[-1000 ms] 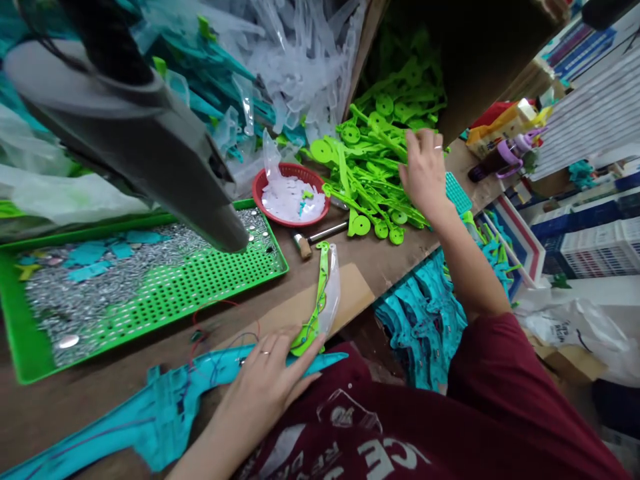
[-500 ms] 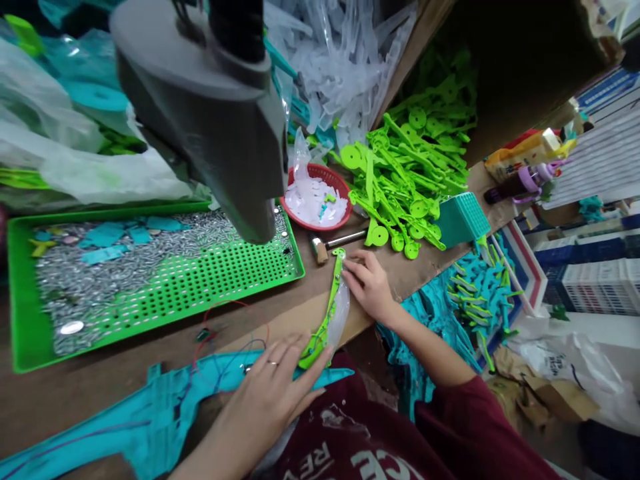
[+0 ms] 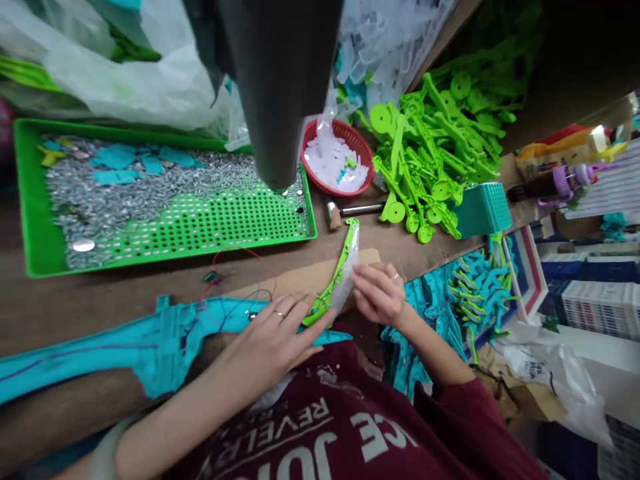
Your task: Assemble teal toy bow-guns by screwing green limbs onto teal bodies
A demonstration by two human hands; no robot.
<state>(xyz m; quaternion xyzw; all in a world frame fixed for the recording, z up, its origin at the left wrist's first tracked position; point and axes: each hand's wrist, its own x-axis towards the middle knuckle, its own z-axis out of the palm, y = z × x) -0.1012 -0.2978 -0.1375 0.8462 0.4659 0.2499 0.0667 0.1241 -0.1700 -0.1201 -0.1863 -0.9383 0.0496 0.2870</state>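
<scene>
A curved bright green plastic piece [image 3: 342,267] lies on the cardboard, with a translucent white plastic strip [image 3: 345,285] along its right side. My left hand [image 3: 273,327] rests flat, fingers stretched, over its lower end; the thumb reaches past it. Closed fingers of my right hand [image 3: 379,292] pinch the strip's right edge near the middle. Partly beneath my left hand is a long turquoise plastic part [image 3: 165,343], shaped like a toy gun half, with thin red and blue wires. The green piece's lower tip is partly hidden by my fingers.
A green tray [image 3: 27,220] of small screws stands left. Beyond are a red basket [image 3: 367,183] of white pieces, a hammer [image 3: 334,213] and a heap of green parts [image 3: 425,167]. A dark grey machine [image 3: 280,87] hangs overhead. Turquoise parts [image 3: 435,307] pile up at right.
My right hand has slid from near the green piece's top down to its middle, fingers more curled. My left hand stays at the lower end. The camera view has shifted.
</scene>
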